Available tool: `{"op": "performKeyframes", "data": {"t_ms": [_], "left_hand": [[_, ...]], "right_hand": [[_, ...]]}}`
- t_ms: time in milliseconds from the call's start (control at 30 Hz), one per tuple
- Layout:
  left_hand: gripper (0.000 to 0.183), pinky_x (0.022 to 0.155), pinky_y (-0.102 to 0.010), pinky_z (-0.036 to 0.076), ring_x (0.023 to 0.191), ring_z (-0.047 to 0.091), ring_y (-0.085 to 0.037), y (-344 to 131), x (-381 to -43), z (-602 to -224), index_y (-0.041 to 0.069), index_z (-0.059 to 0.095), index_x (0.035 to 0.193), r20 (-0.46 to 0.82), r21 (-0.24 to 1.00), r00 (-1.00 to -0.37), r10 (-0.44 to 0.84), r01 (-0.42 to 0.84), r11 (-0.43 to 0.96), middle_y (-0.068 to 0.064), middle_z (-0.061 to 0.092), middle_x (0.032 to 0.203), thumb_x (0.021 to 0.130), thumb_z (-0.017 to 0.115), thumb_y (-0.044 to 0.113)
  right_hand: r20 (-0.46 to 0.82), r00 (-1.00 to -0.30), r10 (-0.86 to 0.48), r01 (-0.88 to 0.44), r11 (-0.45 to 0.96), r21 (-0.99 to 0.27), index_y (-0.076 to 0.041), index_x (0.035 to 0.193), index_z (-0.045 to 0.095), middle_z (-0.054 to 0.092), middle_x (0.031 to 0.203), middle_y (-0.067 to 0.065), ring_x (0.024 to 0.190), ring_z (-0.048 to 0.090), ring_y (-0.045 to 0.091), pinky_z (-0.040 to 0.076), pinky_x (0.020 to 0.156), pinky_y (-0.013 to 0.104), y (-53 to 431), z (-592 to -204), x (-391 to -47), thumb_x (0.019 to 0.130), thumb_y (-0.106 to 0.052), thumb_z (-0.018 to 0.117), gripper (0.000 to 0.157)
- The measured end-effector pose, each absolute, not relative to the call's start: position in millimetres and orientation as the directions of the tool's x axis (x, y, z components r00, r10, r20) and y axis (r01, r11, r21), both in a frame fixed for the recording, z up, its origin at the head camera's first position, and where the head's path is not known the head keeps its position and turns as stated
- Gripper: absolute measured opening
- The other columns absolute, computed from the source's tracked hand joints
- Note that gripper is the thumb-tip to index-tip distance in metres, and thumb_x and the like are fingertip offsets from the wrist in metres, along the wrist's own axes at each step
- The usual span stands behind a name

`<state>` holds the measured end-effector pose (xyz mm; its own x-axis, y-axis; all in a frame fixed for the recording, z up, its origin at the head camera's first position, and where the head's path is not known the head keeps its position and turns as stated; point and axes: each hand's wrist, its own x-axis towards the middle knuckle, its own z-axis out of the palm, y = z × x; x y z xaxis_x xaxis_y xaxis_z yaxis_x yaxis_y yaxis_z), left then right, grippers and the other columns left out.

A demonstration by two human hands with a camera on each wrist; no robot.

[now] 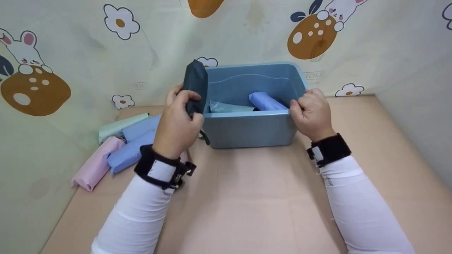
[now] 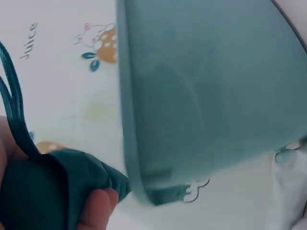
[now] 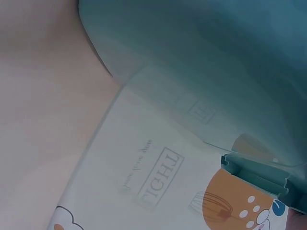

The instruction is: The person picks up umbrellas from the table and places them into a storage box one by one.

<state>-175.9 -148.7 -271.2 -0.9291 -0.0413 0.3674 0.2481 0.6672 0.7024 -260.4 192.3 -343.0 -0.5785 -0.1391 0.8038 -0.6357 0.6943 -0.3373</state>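
Note:
My left hand (image 1: 178, 128) grips a dark teal folded umbrella (image 1: 196, 83), held upright beside the left end of a blue-grey plastic bin (image 1: 247, 131). The umbrella's loop strap hangs free in the left wrist view, where its cover (image 2: 38, 191) is close to the bin's rim (image 2: 128, 120). At the bin's right front corner, my right hand (image 1: 313, 114) holds the rim with curled fingers. Inside the bin lie a pale teal folded umbrella (image 1: 231, 107) and a periwinkle blue one (image 1: 266, 101). The right wrist view shows mostly the bin's outer side (image 3: 182, 52).
Left of the bin, a pile of folded umbrellas lies on the peach tabletop (image 1: 254, 197): a mint green one (image 1: 120, 127), blue ones (image 1: 132, 150) and a pink one (image 1: 98, 164). My left forearm partly covers the pile. A printed cloth backdrop (image 1: 159, 46) rises behind the bin.

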Motion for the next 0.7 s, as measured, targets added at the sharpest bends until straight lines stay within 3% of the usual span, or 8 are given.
{"op": "performKeyframes", "data": {"t_ms": [133, 400, 700], "left_hand": [[0.040, 0.105, -0.050, 0.051, 0.133, 0.056, -0.037, -137.5, -192.3, -272.5, 0.013, 0.065, 0.125, 0.340, 0.691, -0.940, -0.004, 0.247, 0.679, -0.014, 0.034, 0.167, 0.087, 0.055, 0.008], [0.039, 0.109, -0.047, 0.049, 0.140, 0.053, -0.035, -127.4, -219.7, -271.5, 0.012, 0.064, 0.126, 0.324, 0.672, -0.946, 0.032, 0.253, 0.696, -0.016, 0.037, 0.165, 0.089, 0.054, 0.010], [0.038, 0.109, -0.044, 0.048, 0.129, 0.056, -0.028, -124.7, -244.0, -270.6, 0.010, 0.061, 0.131, 0.230, 0.734, -0.973, -0.018, 0.161, 0.659, -0.014, 0.050, 0.149, 0.094, 0.055, 0.013]], "right_hand": [[0.807, -0.573, -0.140, -0.639, 0.694, -0.333, -0.001, 0.049, 0.046, 0.040, 0.052, 0.014, 0.070, 0.048, 0.037, 0.045, 0.081, 0.046, 191.8, -343.1, -260.1, 0.094, -0.018, 0.056, 0.049], [0.851, -0.508, -0.137, -0.678, 0.673, -0.296, -0.003, 0.048, 0.040, 0.036, 0.050, 0.012, 0.060, 0.041, 0.033, 0.047, 0.089, 0.045, 191.4, -343.5, -262.3, 0.092, -0.015, 0.058, 0.048], [0.825, -0.545, -0.149, -0.660, 0.683, -0.313, -0.003, 0.048, 0.044, 0.040, 0.051, 0.012, 0.068, 0.047, 0.037, 0.047, 0.090, 0.046, 191.5, -343.4, -260.0, 0.092, -0.017, 0.058, 0.048]]}}
